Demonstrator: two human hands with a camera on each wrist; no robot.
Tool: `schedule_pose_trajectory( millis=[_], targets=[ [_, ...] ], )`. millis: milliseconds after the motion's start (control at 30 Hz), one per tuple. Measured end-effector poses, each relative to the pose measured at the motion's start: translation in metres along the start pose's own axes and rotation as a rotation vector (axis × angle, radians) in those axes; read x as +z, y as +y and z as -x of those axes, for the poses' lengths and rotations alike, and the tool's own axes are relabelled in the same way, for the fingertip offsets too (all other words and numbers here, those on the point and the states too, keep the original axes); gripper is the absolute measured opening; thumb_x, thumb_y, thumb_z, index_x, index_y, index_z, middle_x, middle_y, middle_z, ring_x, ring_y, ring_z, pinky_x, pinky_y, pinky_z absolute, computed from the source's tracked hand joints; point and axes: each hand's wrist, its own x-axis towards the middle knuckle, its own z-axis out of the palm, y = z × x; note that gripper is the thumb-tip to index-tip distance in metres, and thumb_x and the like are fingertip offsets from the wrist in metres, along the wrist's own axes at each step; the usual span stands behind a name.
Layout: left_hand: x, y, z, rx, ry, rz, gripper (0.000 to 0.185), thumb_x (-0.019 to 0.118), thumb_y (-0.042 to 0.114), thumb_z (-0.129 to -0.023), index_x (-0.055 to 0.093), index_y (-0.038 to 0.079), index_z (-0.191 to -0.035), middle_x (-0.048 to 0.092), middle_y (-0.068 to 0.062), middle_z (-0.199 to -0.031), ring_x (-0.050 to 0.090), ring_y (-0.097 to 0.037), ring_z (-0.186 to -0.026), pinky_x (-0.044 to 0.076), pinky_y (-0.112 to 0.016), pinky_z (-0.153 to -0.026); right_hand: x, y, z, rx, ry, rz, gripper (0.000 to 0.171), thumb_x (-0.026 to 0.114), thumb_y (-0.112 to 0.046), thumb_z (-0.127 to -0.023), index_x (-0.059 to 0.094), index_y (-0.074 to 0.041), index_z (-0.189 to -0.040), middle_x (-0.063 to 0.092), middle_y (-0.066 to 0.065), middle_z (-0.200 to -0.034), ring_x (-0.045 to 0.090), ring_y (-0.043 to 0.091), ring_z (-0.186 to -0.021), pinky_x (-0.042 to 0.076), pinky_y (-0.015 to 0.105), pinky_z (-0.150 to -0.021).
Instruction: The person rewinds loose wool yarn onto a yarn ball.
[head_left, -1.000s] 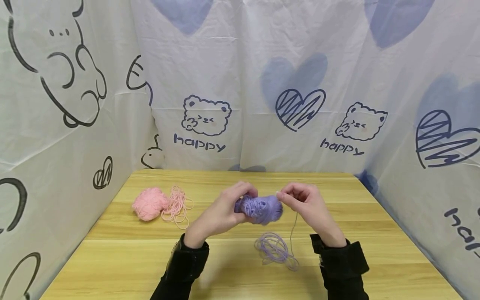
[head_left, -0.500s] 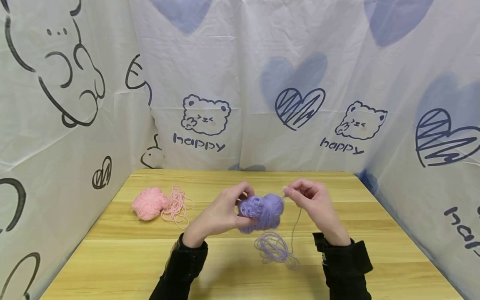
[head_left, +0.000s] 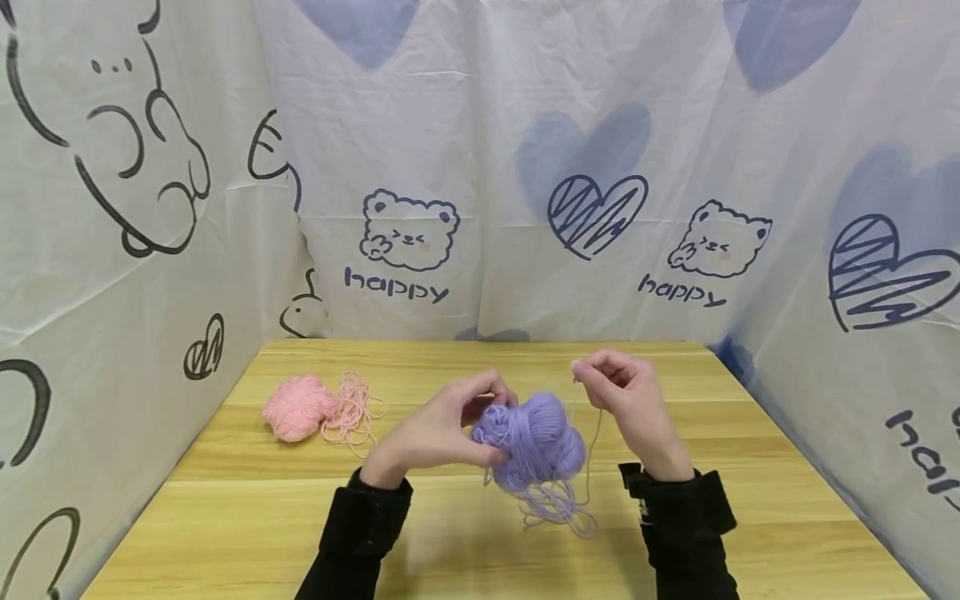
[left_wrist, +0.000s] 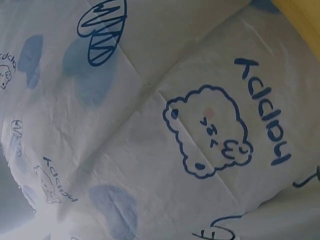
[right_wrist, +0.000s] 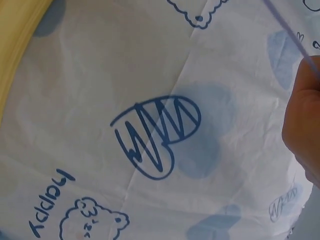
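Above the tabletop (head_left: 247, 533), the left hand (head_left: 442, 429) grips a purple yarn ball (head_left: 536, 437); right of the ball, the right hand (head_left: 626, 400) has its fingers (head_left: 588, 373) pinching a purple strand (head_left: 594, 442). Pink yarn (head_left: 300, 407) lies left.

Hidden and cut-off parts around the purple yarn ball (head_left: 536, 437)

The ball covers the left hand's (head_left: 438, 433) fingertips and part of the loose purple coil (head_left: 555, 508) beneath it. Right of the ball, the right hand's (head_left: 630, 400) pinch point is too small to make out. Both wrist views show only the printed curtain (left_wrist: 150, 125); a sliver of the right hand is cut off at the frame's edge.
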Motion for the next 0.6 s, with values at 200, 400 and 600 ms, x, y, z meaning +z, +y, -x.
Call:
schedule_pose_trajectory(
  millis=[200, 400, 600],
  targets=[
    [-0.002, 0.000, 0.002, 0.109, 0.028, 0.240, 0.036, 0.071, -0.008, -0.071, 0.052, 0.004, -0.099, 0.061, -0.006, -0.116, 0.062, -0.016, -0.103, 0.056, -0.033, -0.090, 0.021, 0.009, -0.005, 0.026, -0.036, -0.032, 0.014, 0.061, -0.009, -0.093, 0.068, -0.019, -0.085, 0.056, -0.011, -0.067, 0.047, 0.003, -0.059, 0.038, 0.020, -0.051],
    [-0.002, 0.000, 0.002, 0.128, 0.178, 0.361, 0.039, 0.070, -0.009, -0.073, 0.057, 0.018, -0.098, 0.063, 0.004, -0.115, 0.060, -0.012, -0.101, 0.054, -0.025, -0.088, 0.042, 0.020, -0.007, -0.072, -0.060, -0.048, 0.017, 0.060, 0.000, -0.087, 0.063, -0.015, -0.083, 0.060, -0.012, -0.076, 0.055, 0.002, -0.071, 0.049, 0.018, -0.065],
    [-0.002, 0.000, -0.001, 0.095, 0.339, 0.424, 0.038, 0.068, -0.009, -0.075, 0.056, 0.018, -0.100, 0.055, 0.001, -0.109, 0.058, -0.012, -0.099, 0.052, -0.024, -0.090, 0.058, 0.027, -0.008, -0.041, -0.064, -0.048, 0.033, 0.048, 0.001, -0.092, 0.060, -0.028, -0.101, 0.056, -0.015, -0.084, 0.053, 0.000, -0.079, 0.048, 0.017, -0.073]
  ],
)
